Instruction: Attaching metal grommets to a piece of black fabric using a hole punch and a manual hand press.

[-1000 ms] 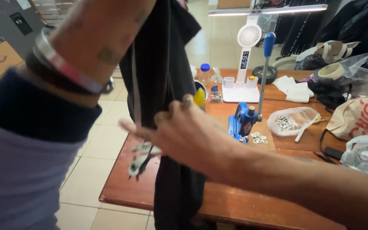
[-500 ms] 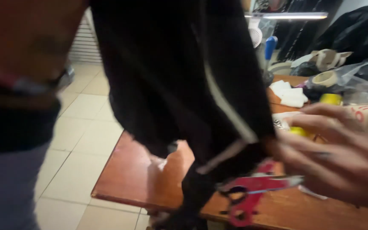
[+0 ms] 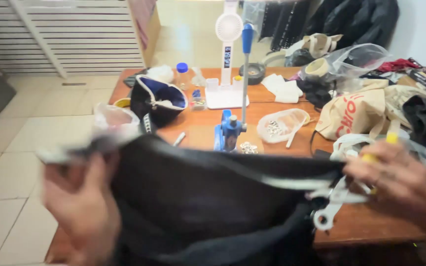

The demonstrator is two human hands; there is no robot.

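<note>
Holding: the left hand (image 3: 82, 207) grips one end of a black garment (image 3: 208, 207), fingers curled over its upper edge; the right hand (image 3: 400, 184) is clenched on the other end, with a yellow-tipped tool (image 3: 388, 143) caught in its fingers.
Garment place: stretched flat between the two hands, low over the near edge of the bench (image 3: 272, 123), its pale trim (image 3: 297, 181) running toward the right hand.
Done so far: judging by how it lies, the cloth is spread out and pulled taut; no work on it shows yet.
Left to do: anything with the blue hand press (image 3: 232, 130), which stands untouched beyond the garment, between the hands.
Near the press: a clear bag of small metal pieces (image 3: 282, 125), just to its right.
Change from half a second ago: then the garment hung upright from the raised left hand; now it lies level, and both hands are lower.
</note>
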